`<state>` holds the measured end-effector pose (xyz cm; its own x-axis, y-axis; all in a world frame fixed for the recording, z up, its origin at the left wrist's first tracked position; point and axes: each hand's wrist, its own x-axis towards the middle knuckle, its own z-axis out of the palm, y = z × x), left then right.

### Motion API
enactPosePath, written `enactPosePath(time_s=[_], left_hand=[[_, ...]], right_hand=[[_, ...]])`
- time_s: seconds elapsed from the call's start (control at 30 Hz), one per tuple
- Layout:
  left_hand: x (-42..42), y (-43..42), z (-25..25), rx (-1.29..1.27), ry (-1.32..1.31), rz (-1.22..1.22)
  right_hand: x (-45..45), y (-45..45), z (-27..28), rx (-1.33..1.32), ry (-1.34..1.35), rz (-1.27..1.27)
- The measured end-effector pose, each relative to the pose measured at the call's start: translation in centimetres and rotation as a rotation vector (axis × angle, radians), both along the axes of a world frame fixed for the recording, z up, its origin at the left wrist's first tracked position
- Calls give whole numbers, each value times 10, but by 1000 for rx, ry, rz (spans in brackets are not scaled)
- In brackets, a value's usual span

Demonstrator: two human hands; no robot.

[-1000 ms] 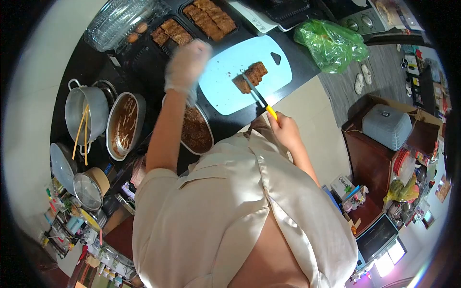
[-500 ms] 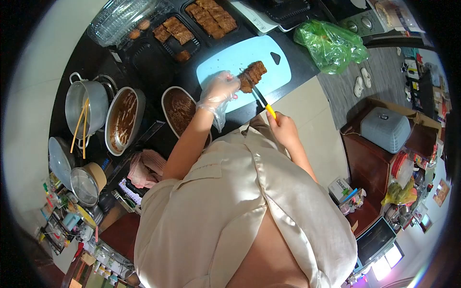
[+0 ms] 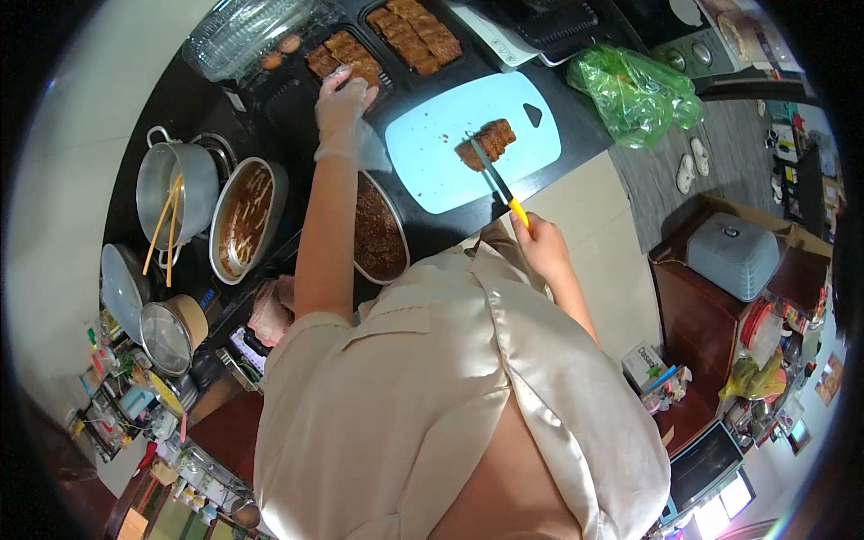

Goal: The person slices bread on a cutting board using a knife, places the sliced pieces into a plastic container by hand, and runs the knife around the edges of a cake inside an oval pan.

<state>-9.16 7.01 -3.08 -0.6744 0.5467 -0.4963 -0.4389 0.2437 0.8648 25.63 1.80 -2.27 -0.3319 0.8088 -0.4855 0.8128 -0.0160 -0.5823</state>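
Observation:
My right hand (image 3: 542,243) is wrapped round the yellow handle of a knife (image 3: 500,183). Its blade rests against a dark brown, loaf-like piece of food (image 3: 488,144), partly sliced, on a light blue cutting board (image 3: 432,184). My left hand (image 3: 344,110), in a clear plastic glove, reaches over a black compartment tray (image 3: 288,108). Its fingers are bent down at the brown slices (image 3: 354,52) there; whatever lies under them is hidden. A second black tray compartment beside it holds longer brown slices (image 3: 416,36).
Two oval metal pans, one brown-smeared (image 3: 245,220) and one with brown contents (image 3: 378,229), stand left of the board. Beyond them is a pot (image 3: 198,171) with chopsticks across it. A green plastic bag (image 3: 634,94) lies right of the board; a clear plastic lid (image 3: 243,40) is at back left.
My left hand has left the food on the board and moved up and left to the black tray. My right hand still grips the knife at the food. The view has shifted slightly.

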Motion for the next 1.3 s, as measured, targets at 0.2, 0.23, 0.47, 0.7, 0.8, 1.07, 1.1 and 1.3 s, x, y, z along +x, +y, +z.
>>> enactPosePath(time_s=[0.2,0.23,0.47,0.7,0.8,1.07,1.1,1.3], left_hand=[[-11,29,-46,164,22,71],[-11,29,-46,165,21,70],[-10,9,2,-232,444,-279],[-30,0,20,-339,727,-383],[-29,-5,13,-375,811,-351],[83,-22,28,-215,876,-1182],[93,-23,23,-226,955,-1192],[116,-50,1,-44,1159,-976]], right_hand=[[-3,2,2,-7,-5,-9],[-3,3,1,0,-6,-1],[-2,4,-1,25,14,17],[4,4,8,-26,-13,-16],[12,5,8,-34,41,-56],[23,9,11,-25,48,-92],[24,9,11,-22,48,-94],[26,5,4,-65,-2,-58]])
